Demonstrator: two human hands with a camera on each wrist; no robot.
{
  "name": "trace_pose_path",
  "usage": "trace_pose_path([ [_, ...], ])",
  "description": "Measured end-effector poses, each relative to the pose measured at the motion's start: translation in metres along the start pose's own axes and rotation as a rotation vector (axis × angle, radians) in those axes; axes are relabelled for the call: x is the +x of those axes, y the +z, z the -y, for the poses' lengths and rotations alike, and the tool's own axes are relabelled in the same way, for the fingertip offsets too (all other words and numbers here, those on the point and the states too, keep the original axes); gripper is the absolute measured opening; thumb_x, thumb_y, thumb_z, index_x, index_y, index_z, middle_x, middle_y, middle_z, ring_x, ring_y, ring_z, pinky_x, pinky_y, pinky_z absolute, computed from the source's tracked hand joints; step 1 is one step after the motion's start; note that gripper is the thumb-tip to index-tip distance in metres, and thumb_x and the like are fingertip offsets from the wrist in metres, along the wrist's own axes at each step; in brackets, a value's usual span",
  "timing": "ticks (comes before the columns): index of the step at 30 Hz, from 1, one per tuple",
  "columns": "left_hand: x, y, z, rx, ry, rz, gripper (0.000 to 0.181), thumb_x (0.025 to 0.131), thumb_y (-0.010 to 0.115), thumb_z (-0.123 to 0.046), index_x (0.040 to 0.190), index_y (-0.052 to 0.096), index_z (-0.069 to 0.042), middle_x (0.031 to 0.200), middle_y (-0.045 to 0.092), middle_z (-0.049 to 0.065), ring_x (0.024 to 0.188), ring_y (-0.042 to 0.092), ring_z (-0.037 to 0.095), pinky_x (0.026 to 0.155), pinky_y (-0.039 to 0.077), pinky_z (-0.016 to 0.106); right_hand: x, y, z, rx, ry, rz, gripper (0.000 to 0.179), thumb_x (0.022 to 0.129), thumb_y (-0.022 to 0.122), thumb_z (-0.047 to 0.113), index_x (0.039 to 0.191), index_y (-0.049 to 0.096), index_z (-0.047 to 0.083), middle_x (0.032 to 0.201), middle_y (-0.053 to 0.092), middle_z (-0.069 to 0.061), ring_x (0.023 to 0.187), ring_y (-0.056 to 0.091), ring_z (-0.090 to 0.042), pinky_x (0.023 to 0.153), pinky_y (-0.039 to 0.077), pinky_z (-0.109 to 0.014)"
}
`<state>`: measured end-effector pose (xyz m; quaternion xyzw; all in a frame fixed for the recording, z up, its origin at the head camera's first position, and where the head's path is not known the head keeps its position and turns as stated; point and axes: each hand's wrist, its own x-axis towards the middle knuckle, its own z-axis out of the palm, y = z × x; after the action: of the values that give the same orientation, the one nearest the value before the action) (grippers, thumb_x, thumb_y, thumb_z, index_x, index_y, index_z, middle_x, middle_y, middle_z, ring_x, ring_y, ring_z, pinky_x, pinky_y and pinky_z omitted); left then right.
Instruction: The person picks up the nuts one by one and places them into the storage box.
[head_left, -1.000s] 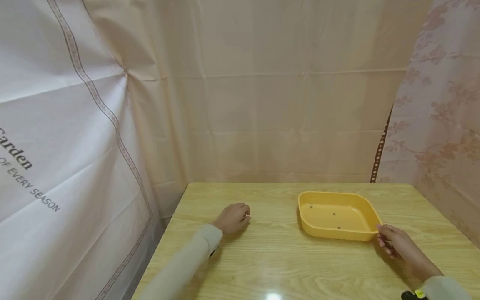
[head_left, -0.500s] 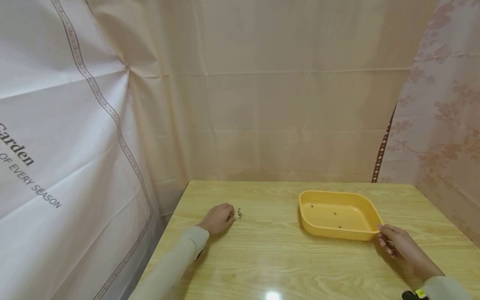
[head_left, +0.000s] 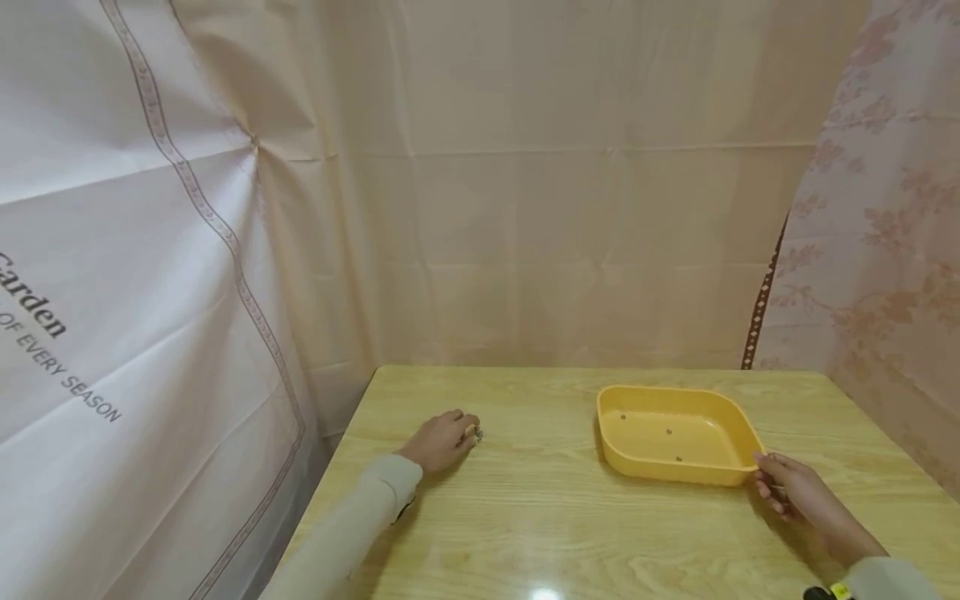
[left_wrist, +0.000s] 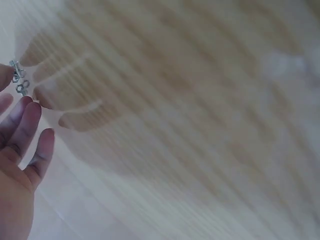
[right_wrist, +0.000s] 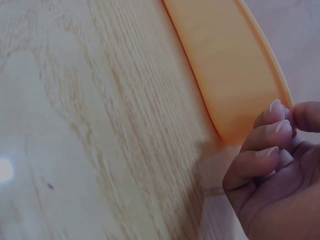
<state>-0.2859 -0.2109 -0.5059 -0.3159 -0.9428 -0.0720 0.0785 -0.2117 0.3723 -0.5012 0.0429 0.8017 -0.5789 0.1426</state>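
Small silver metal hex nuts [left_wrist: 20, 89] lie lower centre, beside the left hand's [head_left: 441, 442] parted fingers.
Lower right, a yellow round-cornered plastic tray [head_left: 693, 447] holds three tiny nuts, its near right corner pinched by the right hand [head_left: 798, 493], on the wood-grain counter [head_left: 540, 508].

Beige drapes [head_left: 562, 208], floral cloth [head_left: 892, 225], wood-grain table [head_left: 540, 517]

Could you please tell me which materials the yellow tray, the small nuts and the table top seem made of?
Yellow tray: probably plastic, smooth with slight sheen; its thin, rounded walls look moulded.
Small nuts: likely metal; they look silvery in the left wrist view.
Table top: glossy wood-look surface, with grain and a bright reflection; real wood or laminate, I cannot tell.
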Motion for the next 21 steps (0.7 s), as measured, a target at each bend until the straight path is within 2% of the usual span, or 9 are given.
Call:
trace_pose_path([
  [7,0.0033,0.0062,0.0019,0.02,-0.034,-0.005,0.022,0.105,0.063,-0.025,0.121,0.067,-0.012,0.1,0.06,-0.001,0.077,0.053,0.008,0.066,0.049,0.025,0.0013,0.0016,0.003,0.014,0.002,-0.006,0.043,0.112,0.035,0.043,0.093,0.051,0.009,0.077,0.052,0.001,0.058,0.048,-0.01,0.052,0.043,-0.026],
  [15,0.003,0.0107,0.0046,0.038,0.011,-0.035,0.013,0.104,0.065,-0.025,0.11,0.069,-0.014,0.099,0.062,-0.002,0.081,0.058,0.008,0.069,0.051,0.024,0.0008,0.0003,0.0003,0.006,0.009,-0.005,0.042,0.113,0.035,0.043,0.092,0.051,0.009,0.076,0.052,0.001,0.058,0.048,-0.01,0.053,0.044,-0.026],
  [21,0.0044,0.006,-0.0017,0.027,0.05,-0.047,0.012,0.103,0.066,-0.023,0.109,0.07,-0.013,0.1,0.065,-0.001,0.083,0.061,0.009,0.072,0.053,0.025,0.0008,0.0004,-0.0003,0.016,0.006,-0.008,0.041,0.113,0.035,0.042,0.092,0.051,0.01,0.076,0.052,0.002,0.058,0.048,-0.01,0.053,0.044,-0.026],
])
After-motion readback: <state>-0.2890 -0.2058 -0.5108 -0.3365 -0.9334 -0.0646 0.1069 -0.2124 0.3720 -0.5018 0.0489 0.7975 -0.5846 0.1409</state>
